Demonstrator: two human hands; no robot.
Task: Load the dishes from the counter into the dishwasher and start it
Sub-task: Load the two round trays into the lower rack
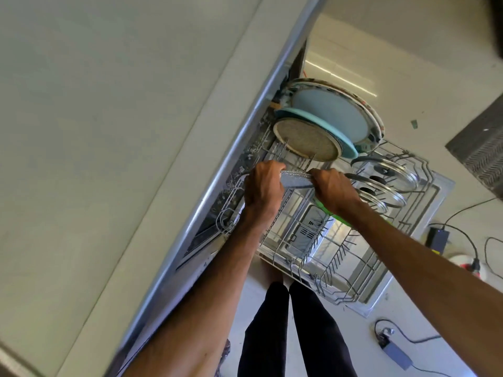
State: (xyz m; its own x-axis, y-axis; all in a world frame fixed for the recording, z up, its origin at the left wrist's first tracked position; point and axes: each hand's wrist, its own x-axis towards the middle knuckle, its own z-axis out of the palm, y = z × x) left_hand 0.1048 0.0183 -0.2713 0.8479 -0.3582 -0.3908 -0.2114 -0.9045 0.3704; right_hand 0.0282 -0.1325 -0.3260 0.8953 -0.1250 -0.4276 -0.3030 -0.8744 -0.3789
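Directly below the camera, a person leans over an open dishwasher whose wire lower rack (351,270) is pulled out above the lowered door (439,190). Both bare arms reach forward and hold one grey speckled plate (296,181) between them, on edge over the rack's prongs. Whether it already touches the wires cannot be told.

The left grip (262,186) has its fingers curled round the plate's left edge. The right grip (333,190) has its fingers curled round the right edge. Something bright green (335,213) shows just under the right wrist.

Beyond the held plate, four more plates stand on edge in the rack, close together: a beige speckled plate (307,140) nearest, then a teal plate (313,117), a pale blue plate (330,112) and a large patterned plate (377,123). To their right, two glass lids (389,171) lean in the rack side by side.

A white desk (81,131) with a metal edge fills the left of the view. The person's dark trouser legs (272,336) stand on a pale floor, where a black power adapter (436,236) and cables lie at right.
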